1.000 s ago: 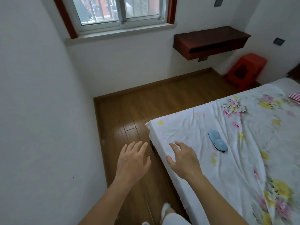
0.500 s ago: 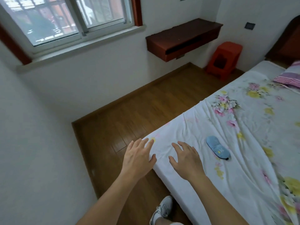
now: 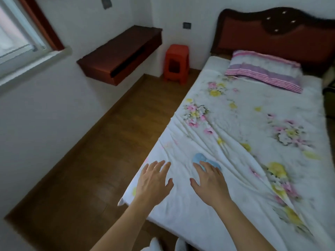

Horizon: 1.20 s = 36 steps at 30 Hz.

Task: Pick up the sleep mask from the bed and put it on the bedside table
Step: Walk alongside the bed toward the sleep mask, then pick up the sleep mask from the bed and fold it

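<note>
Head view: the blue sleep mask (image 3: 199, 159) lies on the floral sheet of the bed (image 3: 253, 142) near its foot, partly covered by the right hand (image 3: 208, 182), whose fingers (image 3: 198, 166) are spread wide over it without gripping. The left hand (image 3: 153, 182), fingers splayed and empty, hovers over the bed's corner. A red stool (image 3: 176, 63) stands beside the headboard (image 3: 272, 31), below a wall-mounted dark wooden shelf (image 3: 120, 53).

hands (image 3: 181, 183): bare, no rings | forearms (image 3: 241, 223): bare, no sleeves | shoes (image 3: 154, 244): white
</note>
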Tool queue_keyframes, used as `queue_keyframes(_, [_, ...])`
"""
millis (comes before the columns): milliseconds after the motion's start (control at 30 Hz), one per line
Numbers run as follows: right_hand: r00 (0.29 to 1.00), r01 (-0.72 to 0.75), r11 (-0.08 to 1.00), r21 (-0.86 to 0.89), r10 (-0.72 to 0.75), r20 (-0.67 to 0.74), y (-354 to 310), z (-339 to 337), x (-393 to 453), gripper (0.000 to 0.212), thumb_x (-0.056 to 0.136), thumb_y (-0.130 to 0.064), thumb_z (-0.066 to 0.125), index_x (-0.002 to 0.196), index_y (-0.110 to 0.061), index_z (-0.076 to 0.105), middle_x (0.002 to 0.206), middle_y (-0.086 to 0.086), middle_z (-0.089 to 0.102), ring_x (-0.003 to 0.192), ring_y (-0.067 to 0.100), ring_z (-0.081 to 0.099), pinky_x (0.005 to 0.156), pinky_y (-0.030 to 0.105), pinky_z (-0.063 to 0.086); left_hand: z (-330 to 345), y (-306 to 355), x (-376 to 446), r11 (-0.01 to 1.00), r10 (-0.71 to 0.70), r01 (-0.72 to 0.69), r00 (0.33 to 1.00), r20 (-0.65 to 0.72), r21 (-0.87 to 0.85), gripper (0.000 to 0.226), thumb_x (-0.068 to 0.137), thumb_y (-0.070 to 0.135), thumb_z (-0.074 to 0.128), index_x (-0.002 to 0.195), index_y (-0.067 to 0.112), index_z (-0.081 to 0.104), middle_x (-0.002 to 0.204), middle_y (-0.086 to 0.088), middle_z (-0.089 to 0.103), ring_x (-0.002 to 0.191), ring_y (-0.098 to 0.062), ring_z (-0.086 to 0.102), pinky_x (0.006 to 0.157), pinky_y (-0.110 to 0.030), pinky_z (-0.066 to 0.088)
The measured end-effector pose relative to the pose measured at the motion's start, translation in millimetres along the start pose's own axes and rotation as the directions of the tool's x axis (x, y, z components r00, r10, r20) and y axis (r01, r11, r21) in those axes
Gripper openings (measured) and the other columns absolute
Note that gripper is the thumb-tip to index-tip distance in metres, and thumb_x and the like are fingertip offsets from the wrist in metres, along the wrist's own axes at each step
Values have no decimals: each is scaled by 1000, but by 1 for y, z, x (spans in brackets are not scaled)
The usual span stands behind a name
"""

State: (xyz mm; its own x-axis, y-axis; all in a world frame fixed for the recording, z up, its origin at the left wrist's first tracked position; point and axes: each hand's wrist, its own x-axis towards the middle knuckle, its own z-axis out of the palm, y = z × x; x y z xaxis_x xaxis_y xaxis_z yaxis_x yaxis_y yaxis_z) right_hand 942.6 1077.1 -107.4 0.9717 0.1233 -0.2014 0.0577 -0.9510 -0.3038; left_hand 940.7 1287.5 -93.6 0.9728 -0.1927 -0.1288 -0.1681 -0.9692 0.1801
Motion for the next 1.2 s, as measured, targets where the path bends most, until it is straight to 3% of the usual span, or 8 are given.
queue_keyframes(300, [959,-281,959,39,282,-21,33,-2,5,61,94,-50,45,148,-23,37,155,2,38,139,19,39,116,41,31,22,8,70,956,292,-293,947,134,-16,58,95,43,44,150,30,30,157,3,40,143,-19,35,120,-40,25])
queue_keyframes(700, [899,-437,893,110,437,26,86,24,29,59,95,-44,48,150,-26,34,158,2,34,143,20,33,114,38,33,75,34,151,862,495,-507,835,240,-12,59,93,30,53,149,21,37,154,-3,45,140,-22,41,118,-39,30])
queue_keyframes(833, [900,-435,891,132,434,42,119,62,42,58,96,-43,46,150,-29,31,160,-1,29,143,18,32,113,34,33,128,42,178,826,558,-561,802,212,-49,59,71,14,79,128,8,63,124,-11,71,112,-29,67,99,-44,53])
queue_keyframes(933, [899,-437,893,106,433,67,145,99,50,58,97,-42,44,151,-27,31,161,0,27,144,19,30,118,37,28,180,45,202,813,576,-581,792,199,-43,63,56,4,84,117,-1,68,102,-14,76,92,-31,73,85,-40,61])
queue_keyframes(1067, [898,-438,898,50,434,76,180,152,62,57,95,-36,51,149,-21,39,158,6,35,145,24,33,120,43,27,257,46,237,764,629,-644,755,186,28,71,57,7,82,124,-5,62,120,-22,70,109,-36,68,92,-45,58])
queue_keyframes(1200, [901,-431,903,-7,430,45,211,202,76,56,93,-34,56,146,-19,45,154,8,42,144,27,38,118,47,32,321,48,275,719,667,-691,716,209,75,69,66,14,78,130,1,59,136,-19,62,123,-36,60,99,-49,53])
